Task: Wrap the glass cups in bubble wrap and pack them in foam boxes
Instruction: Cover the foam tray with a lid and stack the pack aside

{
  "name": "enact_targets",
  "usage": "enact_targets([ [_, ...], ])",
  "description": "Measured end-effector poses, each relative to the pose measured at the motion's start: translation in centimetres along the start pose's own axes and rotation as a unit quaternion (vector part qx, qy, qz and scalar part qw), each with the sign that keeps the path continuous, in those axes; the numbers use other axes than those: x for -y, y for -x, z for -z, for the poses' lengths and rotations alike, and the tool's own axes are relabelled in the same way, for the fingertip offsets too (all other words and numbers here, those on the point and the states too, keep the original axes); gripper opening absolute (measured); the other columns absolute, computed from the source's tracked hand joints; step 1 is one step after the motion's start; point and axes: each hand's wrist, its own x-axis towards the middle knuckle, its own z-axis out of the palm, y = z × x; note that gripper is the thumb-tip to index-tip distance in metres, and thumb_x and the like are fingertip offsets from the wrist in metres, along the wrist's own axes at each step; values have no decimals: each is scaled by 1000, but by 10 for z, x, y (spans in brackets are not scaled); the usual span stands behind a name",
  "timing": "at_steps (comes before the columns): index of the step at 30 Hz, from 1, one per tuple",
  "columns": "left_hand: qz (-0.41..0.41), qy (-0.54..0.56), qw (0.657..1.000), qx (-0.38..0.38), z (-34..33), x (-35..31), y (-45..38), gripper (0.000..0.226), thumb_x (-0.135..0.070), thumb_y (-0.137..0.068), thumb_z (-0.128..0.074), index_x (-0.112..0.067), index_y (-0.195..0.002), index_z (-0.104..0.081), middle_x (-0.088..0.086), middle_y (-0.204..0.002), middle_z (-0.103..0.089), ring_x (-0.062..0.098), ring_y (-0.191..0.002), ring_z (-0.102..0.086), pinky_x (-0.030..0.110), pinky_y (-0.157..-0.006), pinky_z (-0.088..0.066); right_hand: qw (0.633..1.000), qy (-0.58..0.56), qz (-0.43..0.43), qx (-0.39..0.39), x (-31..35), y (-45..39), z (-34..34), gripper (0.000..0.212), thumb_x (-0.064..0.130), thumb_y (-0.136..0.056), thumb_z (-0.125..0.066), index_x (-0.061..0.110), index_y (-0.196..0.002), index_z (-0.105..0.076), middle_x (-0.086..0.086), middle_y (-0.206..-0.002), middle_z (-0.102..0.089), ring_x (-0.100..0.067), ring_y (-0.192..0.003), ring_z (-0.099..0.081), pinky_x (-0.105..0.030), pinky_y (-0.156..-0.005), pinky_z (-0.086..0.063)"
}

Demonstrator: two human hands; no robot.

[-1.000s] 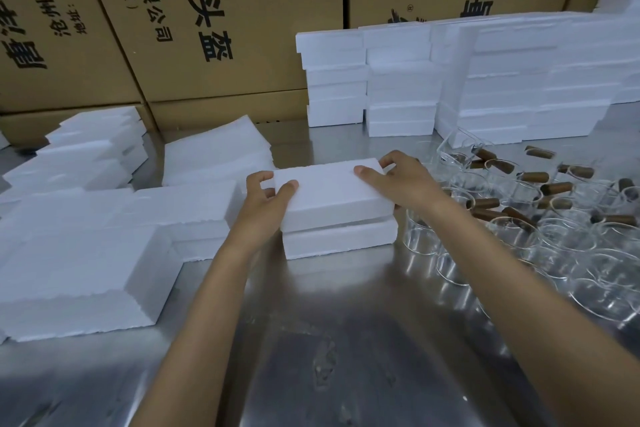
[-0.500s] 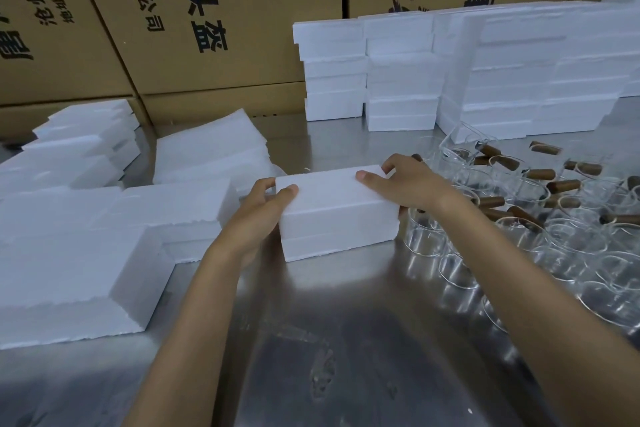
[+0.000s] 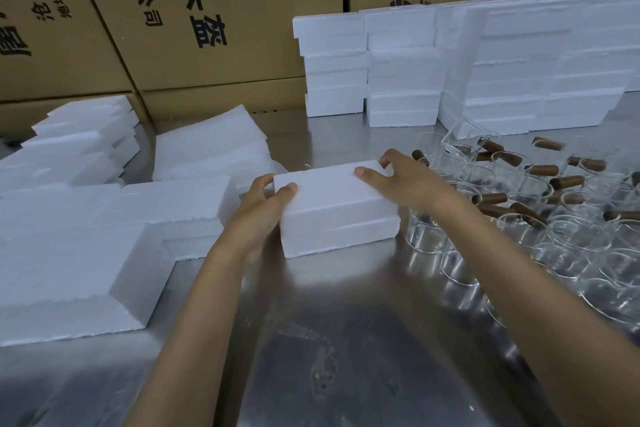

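A white foam box (image 3: 332,208), its lid closed down on its base, stands on the steel table (image 3: 346,340) at the centre. My left hand (image 3: 261,204) grips its left end, thumb on the lid and fingers round the far side. At the box's right end my right hand (image 3: 398,180) grips the lid, thumb on top and fingers curled over the far edge. Several clear glass cups (image 3: 571,236) with brown wooden handles crowd the table to the right. A stack of white bubble wrap sheets (image 3: 211,149) lies behind my left hand.
Stacks of closed foam boxes (image 3: 467,69) stand at the back right. Flat foam pieces (image 3: 79,253) cover the left side of the table, with more foam boxes (image 3: 79,146) behind them. Large cardboard cartons (image 3: 207,21) wall off the back.
The lid, held a gap above the base one second ago, has come down and now sits closed on it. Both hands stayed at the box's ends.
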Motion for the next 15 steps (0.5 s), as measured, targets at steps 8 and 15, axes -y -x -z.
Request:
enact_targets([
  [8, 9, -63, 997, -41, -7, -10, 10, 50, -43, -100, -51, -20, -143, -43, 1, -138, -54, 25, -120, -57, 44, -107, -46, 996, 14, -58, 62, 3, 3, 3, 75, 79, -83, -42, 5, -94, -53, -5, -73, -62, -28, -87, -62, -37, -87, -48],
  [15, 6, -144, 988, -51, -12, -17, 16, 53, -39, -101, -39, -26, -151, -27, 1, -136, -49, 27, -117, -53, 40, -98, -48, 997, 9, -48, 61, 8, 13, 4, 70, 77, -85, -42, 8, -90, -50, -1, -71, -49, -27, -90, -57, -35, -85, -46],
])
